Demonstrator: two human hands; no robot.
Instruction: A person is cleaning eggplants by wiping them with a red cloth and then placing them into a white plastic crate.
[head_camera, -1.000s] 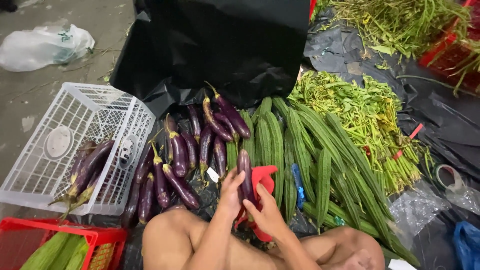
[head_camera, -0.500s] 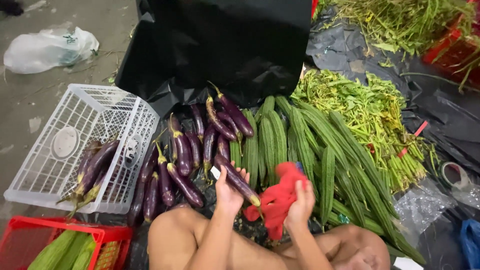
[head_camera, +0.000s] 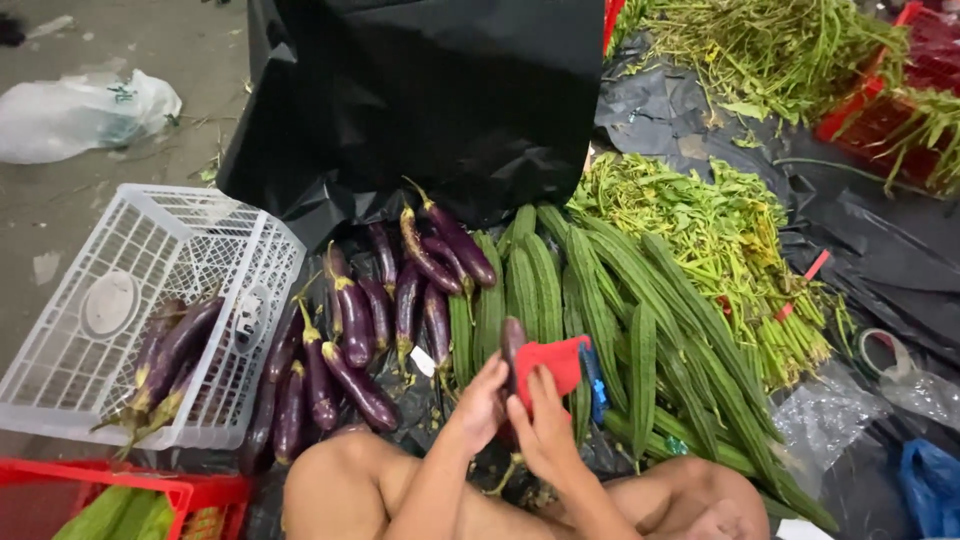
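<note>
white crate (head_camera: 150, 250), ridged gourds (head_camera: 640, 310), leafy greens (head_camera: 720, 220)

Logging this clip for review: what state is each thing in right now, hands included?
left hand: gripping the held eggplant
right hand: pressing red cloth on it
held eggplant: upright, partly wrapped
red cloth: folded around eggplant
white crate: tilted, few eggplants inside
ridged gourds: lying in a row

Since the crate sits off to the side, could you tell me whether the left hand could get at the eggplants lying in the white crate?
Probably yes, once freed: the left hand grips an eggplant, and the white crate lies open-topped on its side, with its eggplants uncovered.
</note>
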